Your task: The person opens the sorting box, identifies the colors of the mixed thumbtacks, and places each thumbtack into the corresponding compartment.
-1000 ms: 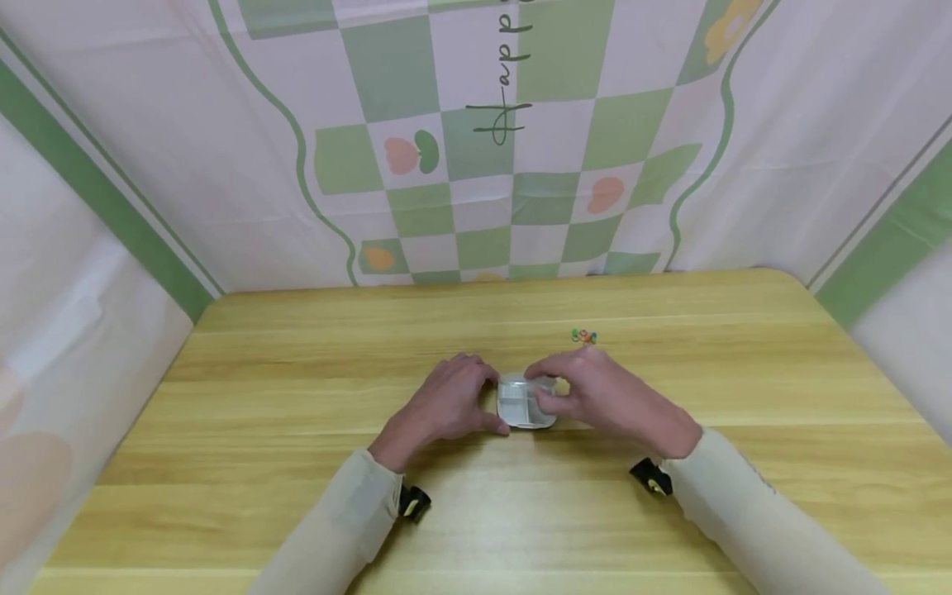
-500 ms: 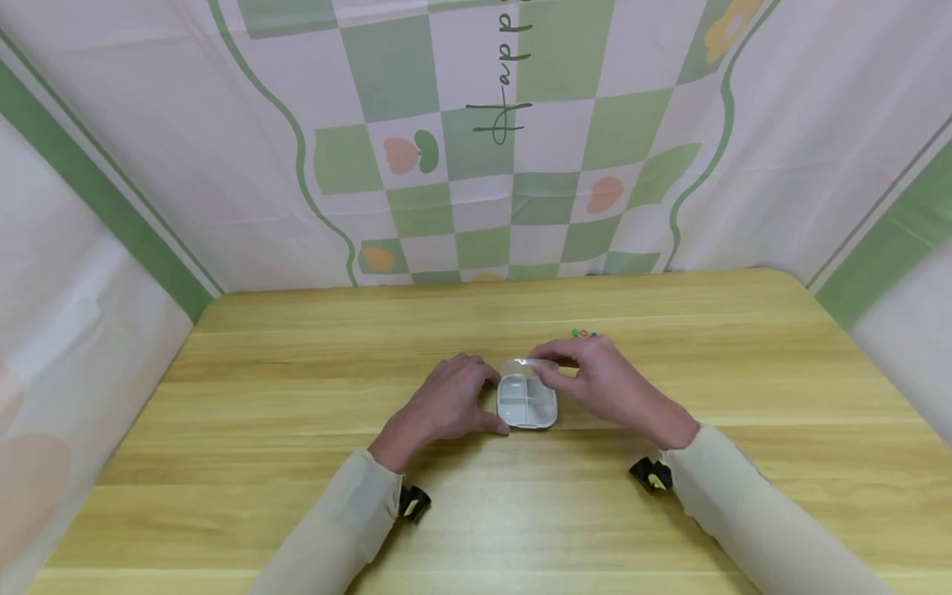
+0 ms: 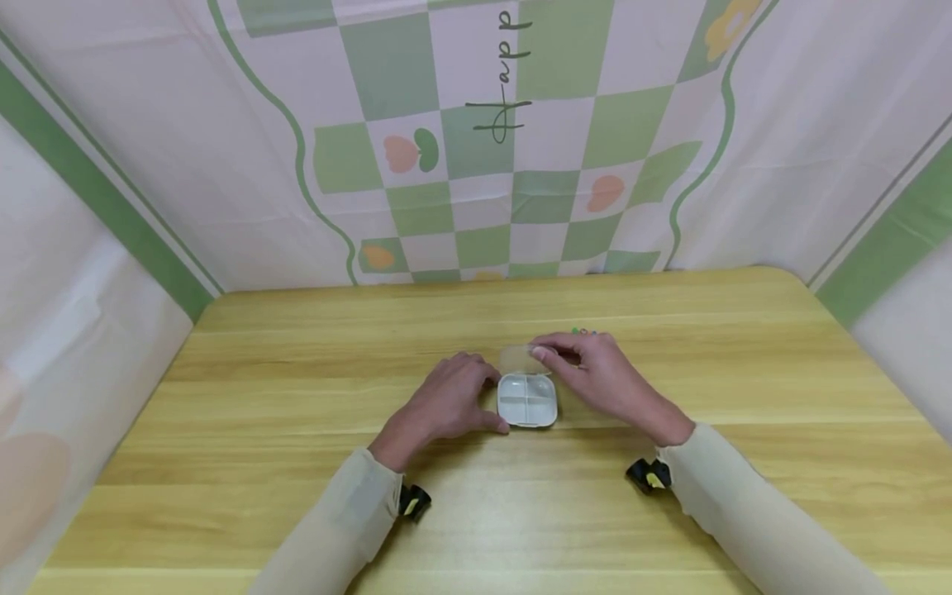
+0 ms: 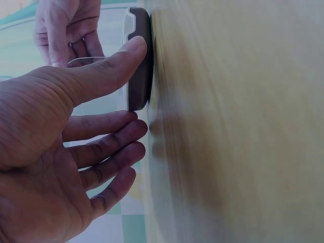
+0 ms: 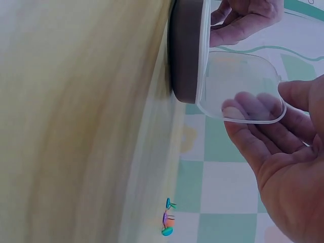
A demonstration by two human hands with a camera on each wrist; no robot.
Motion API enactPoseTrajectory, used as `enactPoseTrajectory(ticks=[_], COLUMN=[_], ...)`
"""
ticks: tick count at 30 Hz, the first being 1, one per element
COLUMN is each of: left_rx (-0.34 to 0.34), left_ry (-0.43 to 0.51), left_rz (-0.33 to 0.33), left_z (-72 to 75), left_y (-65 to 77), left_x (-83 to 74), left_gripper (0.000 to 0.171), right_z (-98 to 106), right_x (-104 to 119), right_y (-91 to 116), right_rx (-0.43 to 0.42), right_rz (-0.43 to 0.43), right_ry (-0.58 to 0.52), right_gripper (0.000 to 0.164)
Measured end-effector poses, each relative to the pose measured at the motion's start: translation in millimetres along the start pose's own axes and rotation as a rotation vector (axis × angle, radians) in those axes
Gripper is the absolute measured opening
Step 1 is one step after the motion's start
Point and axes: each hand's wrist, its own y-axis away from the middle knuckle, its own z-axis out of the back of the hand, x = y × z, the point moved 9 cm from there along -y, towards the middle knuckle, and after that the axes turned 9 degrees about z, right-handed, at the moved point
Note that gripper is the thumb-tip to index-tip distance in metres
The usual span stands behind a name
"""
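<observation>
A small pill box (image 3: pixel 527 411) with a white, divided inside stands on the table, its clear lid (image 3: pixel 515 359) raised at the far side. My left hand (image 3: pixel 455 399) holds the box from the left. In the left wrist view the thumb lies on the dark side wall of the box (image 4: pixel 138 88), and the index fingertip is at its end. My right hand (image 3: pixel 598 373) pinches the lid's right edge. Through the clear lid (image 5: pixel 243 76) some of its fingers show in the right wrist view. No contents show in the compartments.
Just beyond the right hand lie several small coloured pins with round heads (image 3: pixel 583 331), partly covered by that hand in the head view. A patterned cloth (image 3: pixel 476 198) hangs behind the wooden table (image 3: pixel 297 347).
The right hand has moved up and away from the box's near part, swinging the lid back until the compartments lie uncovered. My left hand stays in place.
</observation>
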Motion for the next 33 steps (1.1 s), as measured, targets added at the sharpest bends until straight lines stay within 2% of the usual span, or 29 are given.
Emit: enactPoseTrajectory(ticks=[9,17,25,33], left_rx=[0.003,0.011,0.006,-0.011], left_ry=[-0.003,-0.016,-0.026,-0.055], left_rz=[-0.001,0.004,-0.003,-0.015], left_z=[-0.3,-0.4,0.2,5.5], left_y=[-0.1,0.5,1.0,3.1], left_x=[-0.3,-0.4,-2.8,-5.3], left_gripper=[0.062,0.063,0.064,0.066], right_z=[-1,-1,0,0], right_x=[-9,-11,-12,-12], right_y=[1,1,3,3], right_rx=[0.005,-0.011,-0.022,-0.024], right_rz=[-0.087,-0.115,-0.156,-0.163], right_ry=[-0.030,-0.047,-0.080,-0.101], right_gripper=[0.037,0.034,0.038,0.040])
